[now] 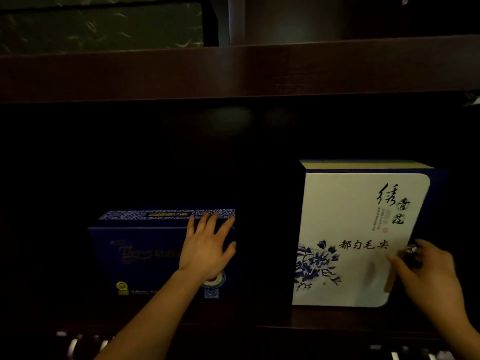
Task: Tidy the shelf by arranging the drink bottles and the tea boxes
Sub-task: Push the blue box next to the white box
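Shelf board overhead; left hand spread flat on blue box, right hand pinching edge of white box.

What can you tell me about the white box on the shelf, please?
The white box looks like stiff card. Its white front bears black calligraphy and a blue flower spray at the lower left, framed by dark blue sides and a yellowish top edge. It stands about upright on the shelf, front facing out, apart from the blue box to its left. The right hand grips its right edge, thumb on the front.
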